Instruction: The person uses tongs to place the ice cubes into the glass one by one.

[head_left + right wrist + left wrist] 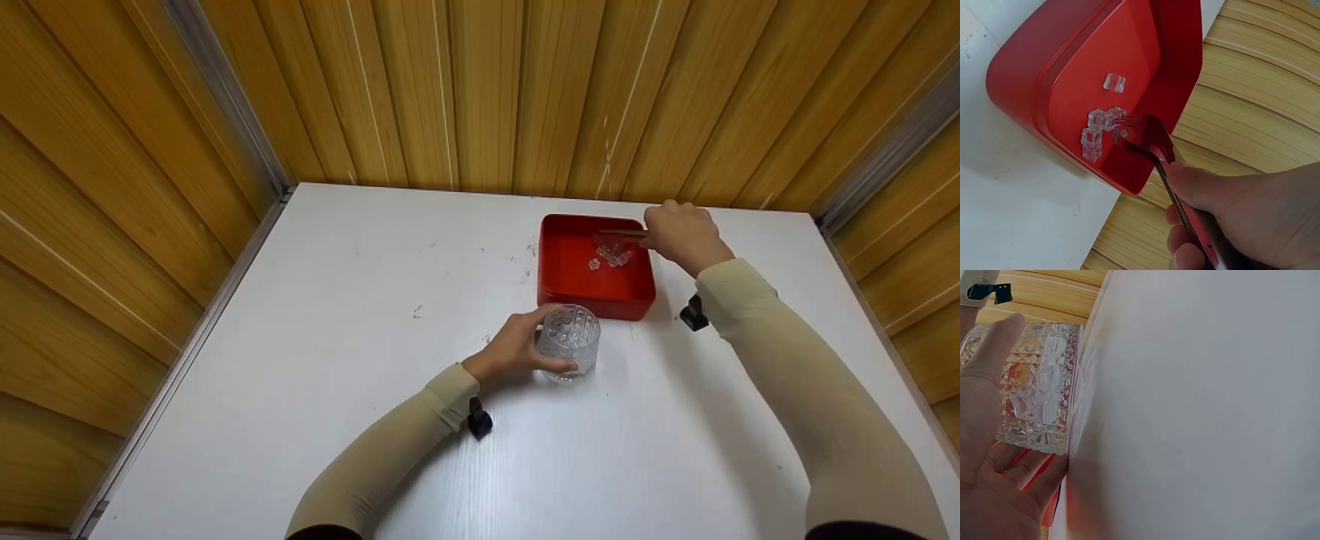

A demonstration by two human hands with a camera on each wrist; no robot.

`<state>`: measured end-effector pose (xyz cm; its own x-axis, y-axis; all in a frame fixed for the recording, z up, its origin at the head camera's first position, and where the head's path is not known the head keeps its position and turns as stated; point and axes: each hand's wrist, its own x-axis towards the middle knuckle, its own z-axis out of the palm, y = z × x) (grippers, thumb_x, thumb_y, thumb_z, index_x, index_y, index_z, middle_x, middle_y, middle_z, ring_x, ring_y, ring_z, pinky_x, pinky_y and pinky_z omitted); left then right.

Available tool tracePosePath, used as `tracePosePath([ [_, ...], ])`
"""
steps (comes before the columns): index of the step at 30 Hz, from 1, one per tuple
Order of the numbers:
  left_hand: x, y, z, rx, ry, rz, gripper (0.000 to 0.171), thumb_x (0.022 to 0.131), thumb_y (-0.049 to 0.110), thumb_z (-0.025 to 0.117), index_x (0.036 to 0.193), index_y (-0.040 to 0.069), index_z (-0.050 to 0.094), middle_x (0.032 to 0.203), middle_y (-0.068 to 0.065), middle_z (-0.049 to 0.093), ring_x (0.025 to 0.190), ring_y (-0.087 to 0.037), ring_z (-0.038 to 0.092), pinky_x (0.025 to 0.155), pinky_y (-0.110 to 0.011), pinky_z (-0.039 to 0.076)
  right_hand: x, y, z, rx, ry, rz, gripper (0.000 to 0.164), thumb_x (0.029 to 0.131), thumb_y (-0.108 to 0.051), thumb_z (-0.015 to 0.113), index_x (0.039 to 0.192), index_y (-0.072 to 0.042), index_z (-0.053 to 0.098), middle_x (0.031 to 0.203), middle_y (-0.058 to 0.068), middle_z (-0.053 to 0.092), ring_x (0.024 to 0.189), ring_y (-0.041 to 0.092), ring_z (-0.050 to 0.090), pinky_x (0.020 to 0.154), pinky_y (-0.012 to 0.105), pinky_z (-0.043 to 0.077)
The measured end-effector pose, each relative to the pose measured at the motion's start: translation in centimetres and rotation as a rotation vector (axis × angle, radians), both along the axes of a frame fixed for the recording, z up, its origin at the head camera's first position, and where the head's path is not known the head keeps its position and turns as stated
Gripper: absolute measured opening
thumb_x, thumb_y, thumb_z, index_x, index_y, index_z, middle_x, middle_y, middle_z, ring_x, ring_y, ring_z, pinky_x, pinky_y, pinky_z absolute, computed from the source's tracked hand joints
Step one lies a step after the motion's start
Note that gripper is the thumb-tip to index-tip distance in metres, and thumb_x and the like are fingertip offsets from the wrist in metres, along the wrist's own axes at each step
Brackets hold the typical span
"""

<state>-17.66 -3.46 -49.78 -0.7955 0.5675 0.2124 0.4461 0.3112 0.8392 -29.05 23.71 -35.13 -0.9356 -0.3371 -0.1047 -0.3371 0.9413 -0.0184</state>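
- Two hands busy: left hand (517, 351) has fingers and thumb curled round a cut-glass tumbler (571, 337), spread about as wide as its side; right hand (684, 234) has fingers wrapped round metal tongs (1154, 134).
- Clear ice-like cubes (1091, 136) sit in the red tray (564, 266), mostly clumped by the tong tips. Can't tell if one's pinched.
- I'd take one cube by opposite faces, squeezing gently; they look slippery.
- Mind the tray's raised rim and the panelled wall (480, 97) near that right hand.
- Loads of white tabletop (337, 322) leftward; tumbler's just in front of the tray.
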Motion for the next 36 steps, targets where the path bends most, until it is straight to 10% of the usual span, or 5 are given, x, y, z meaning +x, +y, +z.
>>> tracePosePath([
  [36,-0.1,0.1,-0.1,-0.020,0.016,0.006,0.083,0.074,0.029,0.094,0.144,0.012,0.053,0.130,-0.004,0.068,0.115,-0.014,0.065,0.099,-0.019,0.050,-0.3,-1.4,-1.3,0.061,0.047,0.108,0.035,0.089,-0.015,0.081,0.115,0.007,0.071,0.096,0.025,0.073,0.072,0.034,0.066,0.074,0.056,0.062],
])
